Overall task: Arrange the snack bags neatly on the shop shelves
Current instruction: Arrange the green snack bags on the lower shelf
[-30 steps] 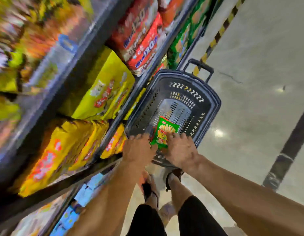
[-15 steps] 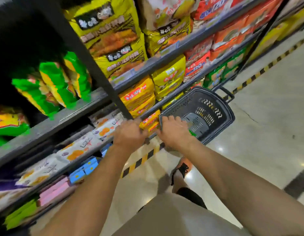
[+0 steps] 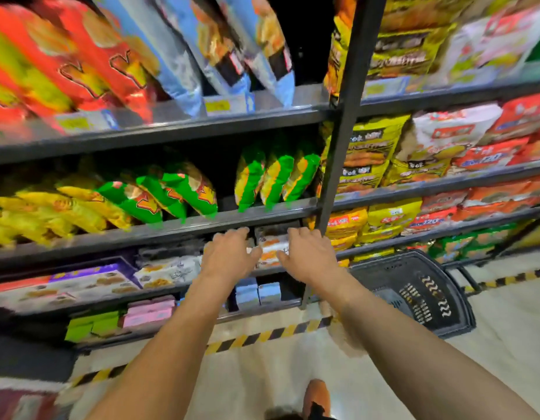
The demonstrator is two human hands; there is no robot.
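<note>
Both hands reach into the third shelf point(image 3: 81, 253), just left of the black upright post point(image 3: 341, 165). My left hand point(image 3: 229, 256) and my right hand point(image 3: 308, 253) lie on either side of a white-and-orange snack pack point(image 3: 271, 248), thumbs against its edges and fingers stretched forward. Motion blur hides whether either thumb pinches it. More white packs point(image 3: 168, 271) lie to the left on the same shelf. Green snack bags point(image 3: 274, 177) stand on the shelf above. The dark basket point(image 3: 420, 274) sits on the floor at the right; no bag shows in it.
Large red and blue bags point(image 3: 178, 56) fill the top shelf. Yellow and red packs point(image 3: 393, 219) crowd the right bay. Small blue boxes point(image 3: 256, 294) and pink boxes point(image 3: 147, 313) sit low down. Yellow-black tape point(image 3: 262, 336) lines the floor. My shoe point(image 3: 315, 395) is below.
Both hands rose from the basket rim to the third shelf, and the view swung up to face the shelves. The green bag seen a second ago is out of sight.
</note>
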